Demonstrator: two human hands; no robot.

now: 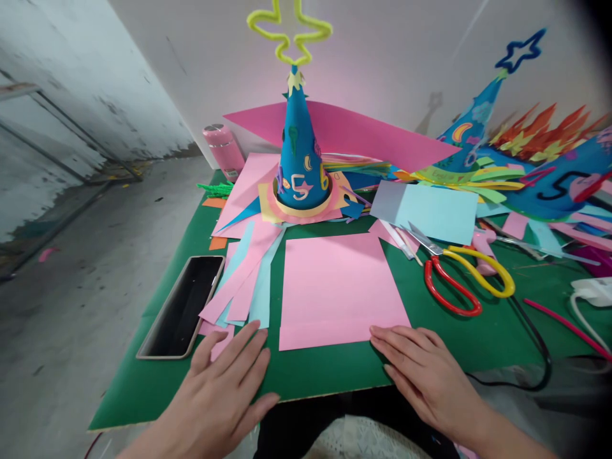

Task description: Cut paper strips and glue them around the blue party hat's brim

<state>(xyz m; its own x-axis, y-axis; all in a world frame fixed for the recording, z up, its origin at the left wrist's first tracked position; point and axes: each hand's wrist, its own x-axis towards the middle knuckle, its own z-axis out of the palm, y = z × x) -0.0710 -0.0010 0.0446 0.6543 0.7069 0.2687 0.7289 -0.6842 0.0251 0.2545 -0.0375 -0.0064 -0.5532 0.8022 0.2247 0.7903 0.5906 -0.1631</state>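
A pink sheet of paper (337, 280) lies flat on the green tabletop, with a faint crease along its near edge. My right hand (423, 370) rests with its fingertips on the sheet's near right corner, fingers stretched out. To the left, my left hand (234, 376) lies with fingers spread, holding nothing, close to the ends of pink and light blue paper strips (248, 274). Behind the sheet stands a blue paper cone hat (299, 153) marked with a 5 and topped by a yellow pipe-cleaner shape (289, 38).
A phone (184, 306) lies at the left edge. Scissors with red and yellow handles (454, 280), a light blue sheet (440, 213) and a pink glue gun (485, 248) are to the right. More decorated hats (471, 134) and a pink bottle (224, 152) stand at the back.
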